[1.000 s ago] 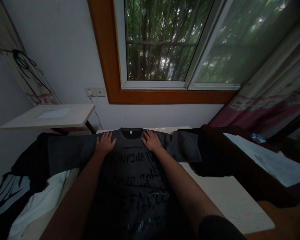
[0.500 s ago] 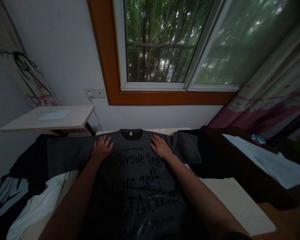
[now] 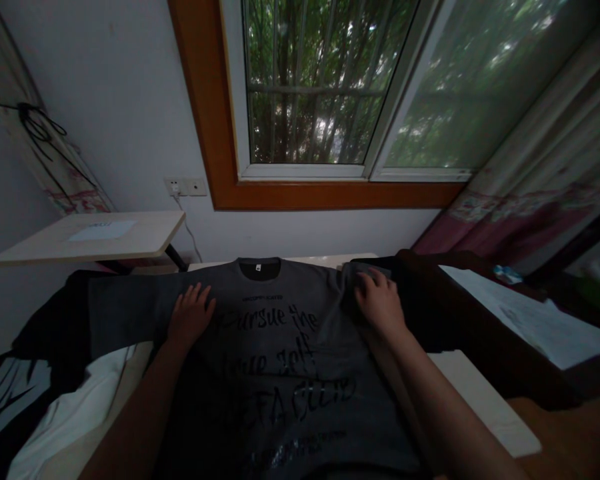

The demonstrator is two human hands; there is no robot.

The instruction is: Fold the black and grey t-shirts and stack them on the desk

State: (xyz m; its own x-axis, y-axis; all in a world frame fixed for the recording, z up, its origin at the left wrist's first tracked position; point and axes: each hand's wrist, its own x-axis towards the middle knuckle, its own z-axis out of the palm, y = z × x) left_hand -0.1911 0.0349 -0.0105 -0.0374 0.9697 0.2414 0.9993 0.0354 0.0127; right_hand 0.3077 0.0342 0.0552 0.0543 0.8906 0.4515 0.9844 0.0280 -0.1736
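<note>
A dark grey T-shirt (image 3: 280,347) lies front up before me, its collar at the far side and black lettering across the chest. My left hand (image 3: 193,313) rests flat on it near the left shoulder, fingers stretched out. Over at the right sleeve (image 3: 350,280), my right hand (image 3: 380,303) has its fingers bent around the cloth. The sleeve is bunched under that hand, and its outer end is mostly hidden.
A small light table (image 3: 155,233) with a paper sheet stands at the back left. White cloth (image 3: 75,407) and black cloth (image 3: 55,320) lie on the left. To the right are a dark brown surface (image 3: 480,333), a large paper sheet (image 3: 525,313) and a pale board (image 3: 485,400).
My right hand has moved right, from the shirt's shoulder to its sleeve, and the sleeve has been drawn in. My left hand has slid slightly left and down.
</note>
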